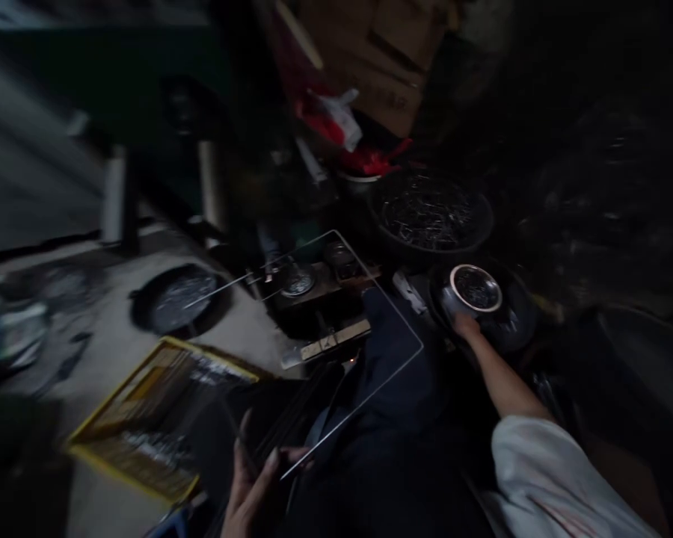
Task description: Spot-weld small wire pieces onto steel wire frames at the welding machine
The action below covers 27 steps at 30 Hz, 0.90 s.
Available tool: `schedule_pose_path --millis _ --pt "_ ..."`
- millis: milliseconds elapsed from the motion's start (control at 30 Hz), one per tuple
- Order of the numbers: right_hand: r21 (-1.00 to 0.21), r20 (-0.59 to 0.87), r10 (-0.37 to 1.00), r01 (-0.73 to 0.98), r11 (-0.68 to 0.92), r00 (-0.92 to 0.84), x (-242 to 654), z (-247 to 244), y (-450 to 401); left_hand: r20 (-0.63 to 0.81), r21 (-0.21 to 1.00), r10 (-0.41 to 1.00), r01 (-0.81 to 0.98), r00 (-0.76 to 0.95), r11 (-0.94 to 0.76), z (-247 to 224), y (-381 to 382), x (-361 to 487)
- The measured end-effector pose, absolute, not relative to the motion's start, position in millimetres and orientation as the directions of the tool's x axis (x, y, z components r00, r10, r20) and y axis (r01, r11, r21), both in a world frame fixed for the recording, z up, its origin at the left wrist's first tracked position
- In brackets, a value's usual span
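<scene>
My right hand [466, 326] reaches out and grips the side of a round metal bowl [454, 302] with a bright rim. Dark small pieces show inside it, too dim to name. The bowl is over a dark basin [519, 329]. Low in the view, my left hand [252, 482] is closed, with the end of a thin bent metal wire [378, 387] lying at its fingers. That wire bends in a wide angular loop over my lap and reaches toward a small workbench device [336, 336]. Blur hides the exact grip of the left fingers.
A yellow crate [112, 388] with shiny metal pieces stands on the left, near a dark pan [173, 299] of similar bits. A large basin [431, 217] full of thin metal pieces lies ahead, before red bags [364, 161] and a cardboard box [364, 67].
</scene>
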State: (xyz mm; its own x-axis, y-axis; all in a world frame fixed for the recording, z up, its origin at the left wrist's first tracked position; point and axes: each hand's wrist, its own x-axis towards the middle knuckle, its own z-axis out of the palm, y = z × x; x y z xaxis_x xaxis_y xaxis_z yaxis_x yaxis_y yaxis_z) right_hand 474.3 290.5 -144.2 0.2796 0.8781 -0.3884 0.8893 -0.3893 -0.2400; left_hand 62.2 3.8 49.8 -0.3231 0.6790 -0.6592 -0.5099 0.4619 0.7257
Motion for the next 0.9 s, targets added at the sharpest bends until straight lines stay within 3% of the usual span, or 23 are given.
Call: schedule_pose_path --millis 100,200,267,367,467,600,733,800,900 --pt "-0.209 -0.427 0.873 0.914 -0.349 0.235 476 -141 293 -0.605 0.750 0.720 -0.547 -0.339 0.373 42 -6 59" --pt "-0.241 -0.376 0.912 0.932 -0.270 0.167 477 -129 296 -0.562 0.761 0.758 -0.568 -0.332 0.315 37 -12 52" --pt "-0.389 -0.313 0.945 0.895 -0.219 0.095 475 -110 294 -0.542 0.768 0.774 -0.568 -0.327 0.298 34 -14 46" --pt "-0.728 -0.245 0.969 0.655 -0.202 0.026 463 -61 276 -0.506 0.782 0.800 -0.563 -0.323 0.268 27 -14 38" --pt "-0.865 -0.162 0.985 0.489 -0.116 -0.052 431 1 240 -0.454 0.796 0.833 -0.564 -0.316 0.220 20 -12 33" --pt "-0.875 -0.145 0.903 0.478 0.073 -0.404 352 63 194 -0.409 0.804 0.869 -0.560 -0.279 0.199 14 -7 27" --pt "-0.864 -0.115 0.534 0.349 0.361 -0.838 269 60 184 -0.348 0.814 0.907 -0.556 -0.237 0.168 8 -4 23" --pt "-0.808 -0.109 0.398 0.314 0.499 -0.911 244 43 185 -0.347 0.803 0.912 -0.572 -0.219 0.168 6 -4 21" --pt "-0.678 -0.055 0.310 0.263 0.686 -0.949 226 22 184 -0.352 0.791 0.908 -0.590 -0.227 0.159 5 -4 19"
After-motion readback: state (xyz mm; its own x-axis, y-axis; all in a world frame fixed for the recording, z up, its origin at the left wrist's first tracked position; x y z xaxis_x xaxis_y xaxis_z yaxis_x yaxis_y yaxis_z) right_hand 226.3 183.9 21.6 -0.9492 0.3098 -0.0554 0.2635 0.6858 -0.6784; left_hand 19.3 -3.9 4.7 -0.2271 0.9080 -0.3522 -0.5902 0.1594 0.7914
